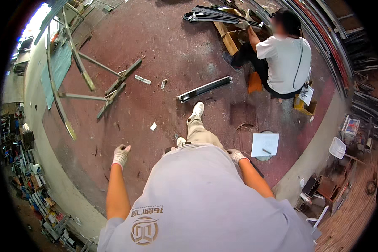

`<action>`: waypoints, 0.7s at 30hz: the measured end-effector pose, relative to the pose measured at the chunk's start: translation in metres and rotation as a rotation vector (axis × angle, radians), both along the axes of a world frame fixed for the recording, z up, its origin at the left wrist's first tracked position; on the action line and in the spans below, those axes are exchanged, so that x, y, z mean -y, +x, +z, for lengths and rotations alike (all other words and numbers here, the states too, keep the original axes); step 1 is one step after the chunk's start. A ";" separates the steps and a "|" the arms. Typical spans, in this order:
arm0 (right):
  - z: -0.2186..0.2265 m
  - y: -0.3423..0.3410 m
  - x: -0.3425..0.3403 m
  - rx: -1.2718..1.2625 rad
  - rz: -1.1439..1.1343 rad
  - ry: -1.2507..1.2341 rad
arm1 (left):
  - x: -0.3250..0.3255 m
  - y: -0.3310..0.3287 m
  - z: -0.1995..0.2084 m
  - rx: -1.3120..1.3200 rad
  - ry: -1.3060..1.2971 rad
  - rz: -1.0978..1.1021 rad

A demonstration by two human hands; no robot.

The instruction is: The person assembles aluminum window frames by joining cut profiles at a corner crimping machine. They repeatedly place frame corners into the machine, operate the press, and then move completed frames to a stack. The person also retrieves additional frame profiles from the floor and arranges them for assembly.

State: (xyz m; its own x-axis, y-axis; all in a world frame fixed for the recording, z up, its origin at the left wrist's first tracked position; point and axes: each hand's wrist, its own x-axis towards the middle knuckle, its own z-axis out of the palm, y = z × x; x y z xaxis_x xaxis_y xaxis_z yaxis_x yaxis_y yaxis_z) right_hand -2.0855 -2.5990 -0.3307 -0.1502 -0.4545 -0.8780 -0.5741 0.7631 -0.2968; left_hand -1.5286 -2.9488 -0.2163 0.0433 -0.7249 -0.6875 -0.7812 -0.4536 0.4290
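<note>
My left hand (pixel 121 154), in a pale glove with bare fingertips, hangs beside my body over the reddish floor. Its fingers are curled in, and nothing shows in them. My right hand (pixel 236 156), gloved alike, is close against my right side. My shirt partly covers its fingers, so its grip is unclear. A dark strip (pixel 256 169) shows past my right forearm; whether I hold it cannot be made out. To the right of that hand, a white sheet (pixel 260 142) with a dark pen-like object (pixel 266 151) lies on a round seat or lid. Ahead of my feet lies a dark metal profile (pixel 204 89).
A seated person (pixel 283 59) at the upper right handles a bundle of dark profiles (pixel 214 15) over wooden boxes (pixel 232 43). A metal frame stand (pixel 113 92) is at the left. Long profiles (pixel 323 40) line the right edge. Scraps (pixel 153 126) litter the floor.
</note>
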 end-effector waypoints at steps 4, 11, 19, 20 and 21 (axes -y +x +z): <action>0.017 -0.066 0.103 -0.077 -0.240 -0.229 | -0.003 -0.043 -0.030 0.035 0.236 -0.110; 0.062 -0.200 0.273 -0.128 -0.455 -0.284 | 0.099 -0.143 0.023 0.141 0.170 -0.414; 0.042 -0.217 0.346 -0.052 -0.712 -0.082 | 0.277 -0.157 -0.012 0.021 0.095 -0.336; 0.049 -0.203 0.359 -0.056 -0.663 -0.057 | 0.300 -0.177 -0.006 -0.026 0.081 -0.335; -0.001 -0.212 0.323 -0.003 -0.684 -0.115 | 0.324 -0.198 0.000 -0.105 0.077 -0.331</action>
State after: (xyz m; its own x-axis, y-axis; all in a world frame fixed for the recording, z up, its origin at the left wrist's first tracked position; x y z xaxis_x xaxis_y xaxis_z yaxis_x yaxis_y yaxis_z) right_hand -2.2973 -2.9225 -0.3320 -0.4388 -0.3471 -0.8289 0.0239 0.9176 -0.3969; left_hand -1.7266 -3.2732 -0.2167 -0.2589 -0.6341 -0.7286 -0.8447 -0.2172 0.4891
